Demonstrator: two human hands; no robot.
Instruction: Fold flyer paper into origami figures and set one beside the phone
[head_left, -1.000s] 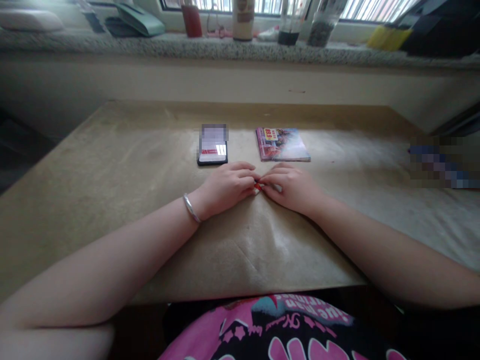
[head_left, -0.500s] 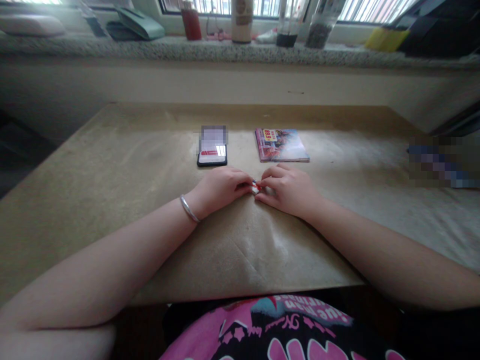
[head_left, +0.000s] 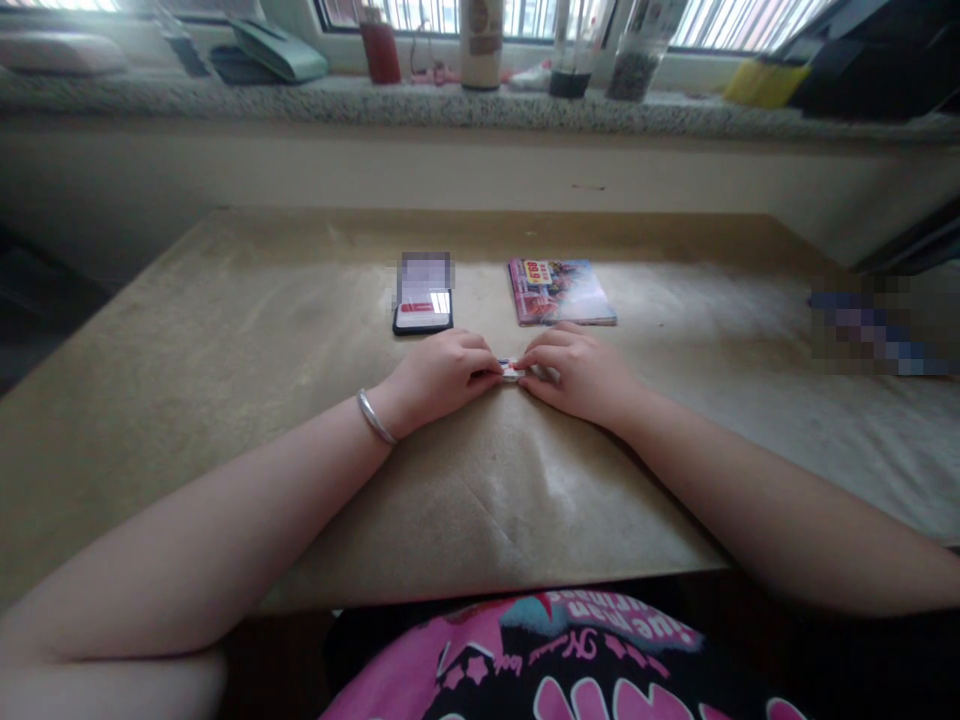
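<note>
Between my fingertips, low over the table (head_left: 480, 500), is a small white piece with red and dark marks (head_left: 510, 371); it looks like folded paper, but its kind is too small to make out. My left hand (head_left: 448, 372), with a silver bangle at the wrist, pinches its left end. On the right end, my right hand (head_left: 581, 370) closes thumb and fingers. Much of the piece is hidden by the fingers. Just beyond my left hand lies a phone (head_left: 424, 312) with a lit screen. A colourful booklet (head_left: 562, 292) lies flat beyond my right hand.
At the table's right edge sits a blurred bluish object (head_left: 877, 335). Along the granite windowsill (head_left: 450, 112) stand a red bottle (head_left: 381, 50), a tall pale bottle (head_left: 481, 45), clear containers, a green case (head_left: 281, 50) and a yellow item (head_left: 765, 82).
The small piece between my fingers now looks flatter and lies more level. My right thumb has shifted slightly up and right. The phone and booklet stay where they were.
</note>
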